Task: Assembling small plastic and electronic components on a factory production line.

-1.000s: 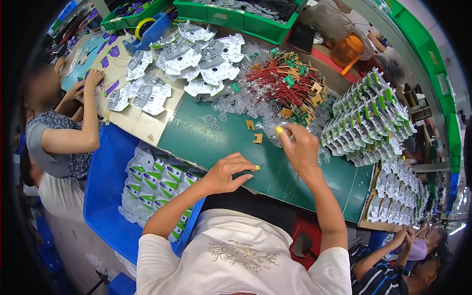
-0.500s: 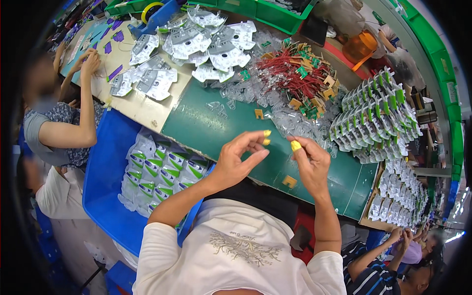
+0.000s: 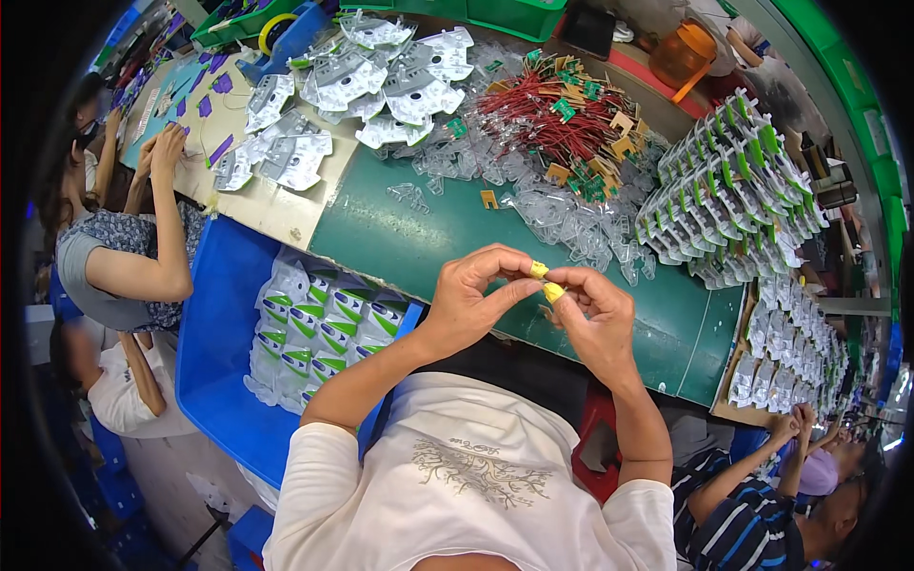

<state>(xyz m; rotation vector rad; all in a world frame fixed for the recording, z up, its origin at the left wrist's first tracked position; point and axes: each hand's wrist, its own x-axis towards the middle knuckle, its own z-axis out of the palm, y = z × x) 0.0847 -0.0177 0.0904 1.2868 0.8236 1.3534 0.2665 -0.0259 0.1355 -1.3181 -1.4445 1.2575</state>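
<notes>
Yellow covers sit on some fingertips of both hands, which meet above the green work surface [image 3: 381, 214]. My left hand [image 3: 473, 303] is closed in a pinch, thumb and fingers coming together at the right hand's fingertips. My right hand [image 3: 600, 319] is also pinched, its yellow-covered thumb against the fingers. Whatever lies between the fingertips is too small or hidden to name. Just below them shows a small tan piece [image 3: 548, 312], partly covered; whether it is held or lying on the surface I cannot tell. Beyond the hands is a heap of clear plastic parts [image 3: 571, 226].
Red wires with green and tan boards [image 3: 547, 119] are piled at the back. White-grey shells [image 3: 386, 81] lie at back left, stacked green-white shells [image 3: 728, 195] at right. A blue bin [image 3: 214, 328] holds packed parts at left. Co-workers sit on both sides.
My hands have come together; the left moved right and closed its fingers, and the right moved slightly left. The whole view has shifted a little.
</notes>
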